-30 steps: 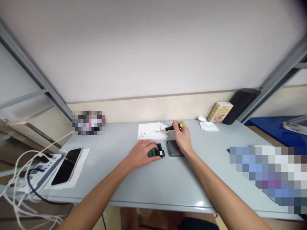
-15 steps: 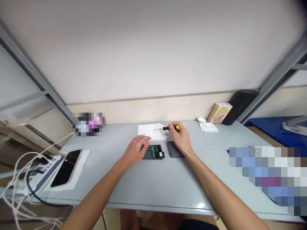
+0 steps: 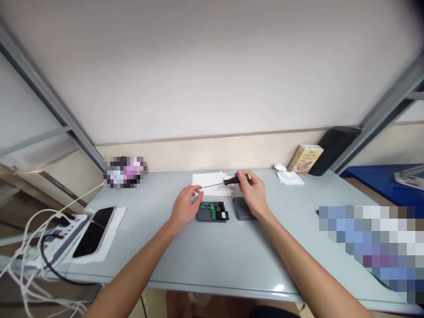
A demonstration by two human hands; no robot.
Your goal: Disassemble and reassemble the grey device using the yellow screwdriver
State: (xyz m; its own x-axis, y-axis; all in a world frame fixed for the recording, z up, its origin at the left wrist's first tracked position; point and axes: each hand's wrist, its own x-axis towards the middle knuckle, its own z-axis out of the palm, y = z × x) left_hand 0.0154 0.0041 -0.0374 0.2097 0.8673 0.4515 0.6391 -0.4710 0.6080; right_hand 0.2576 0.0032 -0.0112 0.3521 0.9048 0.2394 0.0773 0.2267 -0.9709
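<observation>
A screwdriver (image 3: 232, 180) with a black and yellow handle is gripped in my right hand (image 3: 253, 190), its thin shaft pointing left over the white paper (image 3: 212, 178). Close to the screwdriver's tip are the bent fingers and thumb of my left hand (image 3: 186, 204), drawn together; anything tiny between them is too small to make out. Just below that hand a green circuit board (image 3: 208, 206) on a dark grey block lies on the table. Partly covered by my right wrist, a dark grey case (image 3: 243, 210) rests to the right of the board.
On the left, a phone (image 3: 95, 232) lies on white paper beside a power strip (image 3: 59, 243) with tangled white cables. Crumpled tissue (image 3: 289, 177), a yellow box (image 3: 305, 159) and a black cylinder (image 3: 336, 150) stand at the back right. Blurred items lie at both sides.
My left hand has shifted slightly left and its fingers have drawn in near the screwdriver tip. The screwdriver now slants down toward them. The view has shifted slightly.
</observation>
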